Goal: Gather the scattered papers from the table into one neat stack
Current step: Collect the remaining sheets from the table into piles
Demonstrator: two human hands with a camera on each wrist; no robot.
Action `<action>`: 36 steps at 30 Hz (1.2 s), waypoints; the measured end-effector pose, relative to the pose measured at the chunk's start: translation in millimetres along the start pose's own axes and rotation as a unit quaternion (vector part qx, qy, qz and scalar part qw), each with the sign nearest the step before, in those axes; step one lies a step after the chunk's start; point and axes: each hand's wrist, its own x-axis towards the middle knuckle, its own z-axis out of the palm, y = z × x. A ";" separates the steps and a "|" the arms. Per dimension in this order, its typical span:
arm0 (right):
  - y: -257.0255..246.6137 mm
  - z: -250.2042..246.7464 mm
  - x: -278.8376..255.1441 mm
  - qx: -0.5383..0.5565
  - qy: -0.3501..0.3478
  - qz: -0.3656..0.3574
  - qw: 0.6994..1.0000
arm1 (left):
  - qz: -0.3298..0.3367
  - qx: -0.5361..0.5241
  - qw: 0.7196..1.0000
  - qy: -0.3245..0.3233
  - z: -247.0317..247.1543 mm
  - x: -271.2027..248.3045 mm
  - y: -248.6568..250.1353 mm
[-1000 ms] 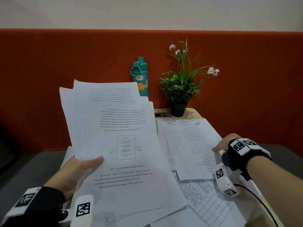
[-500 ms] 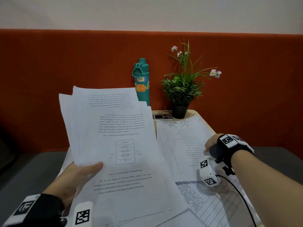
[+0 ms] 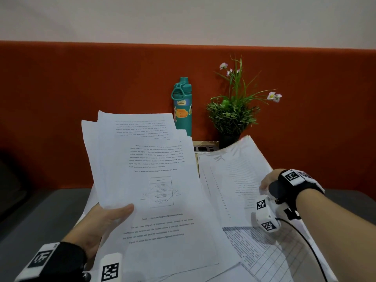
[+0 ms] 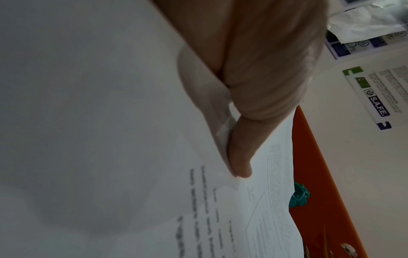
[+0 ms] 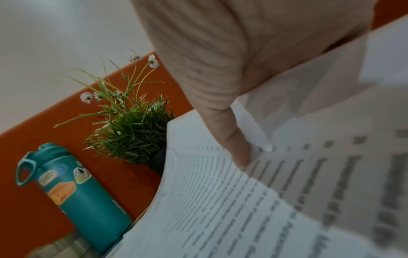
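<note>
My left hand [image 3: 105, 220] holds a fanned bundle of printed sheets [image 3: 150, 180] raised above the table, thumb on top and fingers hidden underneath; in the left wrist view the thumb [image 4: 240, 157] presses on the bundle [image 4: 110, 139]. My right hand [image 3: 268, 184] pinches the right edge of a list-printed sheet [image 3: 232, 180] and lifts it, so its far end curls up in front of the plant pot. The right wrist view shows the thumb [image 5: 236, 146] on top of that sheet [image 5: 220, 209]. A sheet with a table grid [image 3: 264, 257] lies flat below.
A teal water bottle [image 3: 183, 106] and a potted plant [image 3: 232, 115] stand at the back of the small table [image 3: 205, 143], against an orange partition. A socket panel [image 3: 203, 148] sits between them. Grey seating [image 3: 30, 216] lies to the left.
My right hand has moved left and taken hold of the list sheet, whose far end has risen off the table. The left hand's bundle has stayed almost still.
</note>
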 end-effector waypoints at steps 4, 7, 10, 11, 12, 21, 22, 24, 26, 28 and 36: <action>0.8 -26.7 -0.7 0.076 0.025 0.005 0.997 | 0.004 0.003 1.000 -0.006 -3.3 0.7 0.7; 2.5 -54.5 -11.7 0.152 0.038 0.007 0.988 | 0.013 0.010 1.000 -0.003 -5.5 1.3 1.2; 6.4 -75.4 -40.0 0.188 0.054 -0.037 0.980 | 0.025 0.013 1.000 0.001 -3.4 0.0 2.2; 4.8 -82.3 -53.7 0.186 0.063 -0.065 0.978 | 0.028 0.014 1.000 0.001 -0.9 0.0 2.1; 1.6 -89.2 -68.4 0.194 0.069 -0.090 0.974 | 0.031 0.016 0.999 0.003 1.9 -0.2 1.8; -32.5 -47.5 -102.7 0.420 -0.053 -0.169 0.890 | 0.044 0.038 0.998 -0.027 29.1 -1.0 5.4; -34.4 -26.5 -96.4 0.409 -0.060 -0.165 0.896 | 0.048 0.036 0.998 -0.026 31.5 -1.5 5.4; -38.6 12.3 -86.8 0.372 -0.064 -0.150 0.913 | 0.052 0.035 0.998 -0.017 36.8 -1.6 5.9; -43.8 38.5 -86.3 0.368 -0.068 -0.121 0.919 | 0.054 0.056 0.997 -0.005 43.5 -4.8 8.6; -50.7 54.8 -89.5 0.368 -0.058 -0.108 0.922 | 0.046 0.092 0.995 -0.002 47.9 -4.1 8.6; -50.6 49.8 -95.3 0.481 -0.068 -0.080 0.871 | 0.111 0.062 0.991 -0.051 53.1 -7.8 24.7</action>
